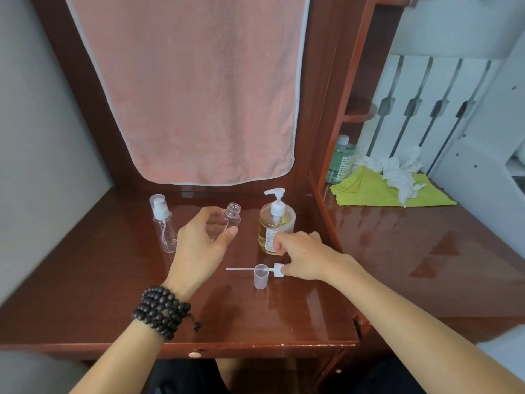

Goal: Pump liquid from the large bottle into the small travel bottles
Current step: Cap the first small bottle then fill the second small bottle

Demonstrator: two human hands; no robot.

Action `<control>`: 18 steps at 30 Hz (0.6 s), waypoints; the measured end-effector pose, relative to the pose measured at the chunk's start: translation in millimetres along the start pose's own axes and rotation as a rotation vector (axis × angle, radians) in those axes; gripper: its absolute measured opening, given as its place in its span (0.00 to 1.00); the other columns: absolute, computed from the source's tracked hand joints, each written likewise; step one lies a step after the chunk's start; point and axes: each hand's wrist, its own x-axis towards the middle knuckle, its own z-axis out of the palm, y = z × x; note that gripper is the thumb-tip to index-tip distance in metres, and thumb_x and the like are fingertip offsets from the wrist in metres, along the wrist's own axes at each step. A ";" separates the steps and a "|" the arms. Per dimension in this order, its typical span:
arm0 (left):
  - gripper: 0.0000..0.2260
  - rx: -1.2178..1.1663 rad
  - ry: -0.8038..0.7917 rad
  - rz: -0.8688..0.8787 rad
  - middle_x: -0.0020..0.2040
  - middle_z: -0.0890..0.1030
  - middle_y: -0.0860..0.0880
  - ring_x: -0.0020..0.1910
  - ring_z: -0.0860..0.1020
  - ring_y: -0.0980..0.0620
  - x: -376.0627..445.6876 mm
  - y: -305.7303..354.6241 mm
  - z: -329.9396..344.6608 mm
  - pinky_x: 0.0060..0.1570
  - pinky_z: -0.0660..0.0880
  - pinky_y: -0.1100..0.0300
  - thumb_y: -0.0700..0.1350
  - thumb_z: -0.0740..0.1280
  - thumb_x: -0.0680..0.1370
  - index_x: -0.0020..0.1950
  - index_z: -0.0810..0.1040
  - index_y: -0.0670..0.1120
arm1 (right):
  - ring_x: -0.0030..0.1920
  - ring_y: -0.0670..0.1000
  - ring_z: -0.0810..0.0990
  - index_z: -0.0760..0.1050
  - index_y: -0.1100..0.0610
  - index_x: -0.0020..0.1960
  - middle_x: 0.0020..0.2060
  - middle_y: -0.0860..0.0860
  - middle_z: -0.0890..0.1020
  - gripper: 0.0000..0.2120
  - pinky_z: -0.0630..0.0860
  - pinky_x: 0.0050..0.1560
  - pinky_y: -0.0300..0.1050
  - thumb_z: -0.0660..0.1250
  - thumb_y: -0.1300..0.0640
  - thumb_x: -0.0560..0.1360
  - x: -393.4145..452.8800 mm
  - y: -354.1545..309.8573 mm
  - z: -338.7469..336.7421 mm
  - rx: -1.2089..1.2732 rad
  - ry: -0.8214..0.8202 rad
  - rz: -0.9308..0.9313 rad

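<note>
So the desk [119, 294] is glossy red-brown wood with a big pink towel [187, 89] hanging down the back panel, right behind everything. Off to the right there's a yellow-green cloth [377, 191] with crumpled white tissues [397, 172] on top, and a green-tinted bottle [341, 159] tucked in the corner behind it; its label has print but it's too small to read. The large pump bottle [276, 223] of amber liquid stands right of centre, its label also unreadable from here. The left hand [199, 245], dark beaded bracelet [164, 311] on the wrist, grips an uncapped clear travel bottle [228, 220], tilted, just left of the pump bottle. Another travel bottle [163, 223] with its sprayer and cap on stands further left. The right hand [304, 255] pinches the white head of a loose sprayer [277, 270] lying flat on the desk, with a clear cap [260, 275] sitting across its tube.
</note>
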 end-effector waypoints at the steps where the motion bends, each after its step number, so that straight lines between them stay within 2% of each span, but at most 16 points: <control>1: 0.13 0.008 -0.005 0.004 0.52 0.81 0.57 0.51 0.81 0.60 2.1 -0.8 0.9 0.49 0.76 0.66 0.46 0.72 0.75 0.59 0.77 0.52 | 0.59 0.54 0.75 0.71 0.50 0.56 0.55 0.48 0.81 0.09 0.64 0.66 0.55 0.68 0.56 0.78 -2.6 -0.6 -9.4 -0.006 0.036 -0.006; 3: 0.13 0.029 -0.013 0.012 0.52 0.81 0.58 0.51 0.80 0.62 7.7 -0.6 4.4 0.49 0.72 0.70 0.47 0.72 0.75 0.59 0.77 0.52 | 0.55 0.53 0.76 0.72 0.46 0.50 0.46 0.46 0.83 0.04 0.68 0.58 0.50 0.66 0.54 0.78 -6.6 0.7 -30.8 0.020 0.113 0.002; 5: 0.13 0.048 -0.027 0.020 0.50 0.81 0.60 0.51 0.79 0.63 14.3 1.0 10.1 0.50 0.72 0.68 0.46 0.72 0.75 0.58 0.77 0.52 | 0.50 0.54 0.79 0.72 0.47 0.44 0.41 0.47 0.82 0.04 0.74 0.51 0.48 0.66 0.53 0.77 -5.5 3.2 -52.5 0.098 0.225 0.034; 6: 0.13 0.057 -0.031 0.022 0.49 0.81 0.61 0.51 0.79 0.64 18.7 2.3 14.1 0.51 0.72 0.67 0.45 0.72 0.75 0.58 0.77 0.52 | 0.48 0.55 0.81 0.72 0.48 0.43 0.40 0.49 0.82 0.04 0.78 0.49 0.49 0.66 0.53 0.76 -1.6 5.2 -62.5 0.144 0.300 0.054; 8: 0.12 0.083 -0.045 0.025 0.47 0.80 0.62 0.50 0.78 0.63 28.5 3.6 23.6 0.53 0.71 0.67 0.44 0.73 0.74 0.57 0.77 0.53 | 0.46 0.57 0.82 0.74 0.49 0.46 0.41 0.53 0.83 0.01 0.81 0.48 0.55 0.65 0.54 0.76 11.3 6.7 -79.1 0.207 0.438 0.101; 10: 0.12 0.109 -0.062 0.032 0.49 0.80 0.59 0.49 0.78 0.61 38.7 5.4 34.3 0.50 0.69 0.76 0.43 0.72 0.75 0.57 0.77 0.51 | 0.48 0.58 0.82 0.76 0.52 0.51 0.43 0.54 0.84 0.04 0.81 0.50 0.56 0.63 0.55 0.78 27.9 2.5 -92.0 0.257 0.518 0.142; 12: 0.12 0.111 -0.065 0.043 0.50 0.81 0.55 0.47 0.77 0.62 46.7 6.8 42.5 0.45 0.66 0.82 0.41 0.72 0.75 0.57 0.78 0.49 | 0.52 0.60 0.81 0.75 0.55 0.57 0.50 0.56 0.83 0.08 0.80 0.53 0.57 0.61 0.55 0.80 44.3 -5.8 -97.4 0.300 0.514 0.175; 15: 0.12 0.108 -0.065 0.073 0.49 0.81 0.56 0.46 0.75 0.68 55.1 10.3 48.5 0.44 0.65 0.83 0.39 0.72 0.74 0.56 0.78 0.48 | 0.58 0.62 0.79 0.72 0.57 0.66 0.60 0.58 0.79 0.14 0.75 0.63 0.61 0.57 0.53 0.84 64.4 -17.7 -96.7 0.313 0.432 0.223; 18: 0.13 0.147 -0.066 0.118 0.49 0.81 0.56 0.45 0.76 0.63 64.7 12.3 50.1 0.44 0.64 0.83 0.39 0.72 0.74 0.57 0.78 0.48 | 0.62 0.62 0.77 0.70 0.57 0.70 0.63 0.58 0.78 0.16 0.71 0.68 0.61 0.53 0.52 0.86 82.3 -22.3 -94.4 0.333 0.364 0.273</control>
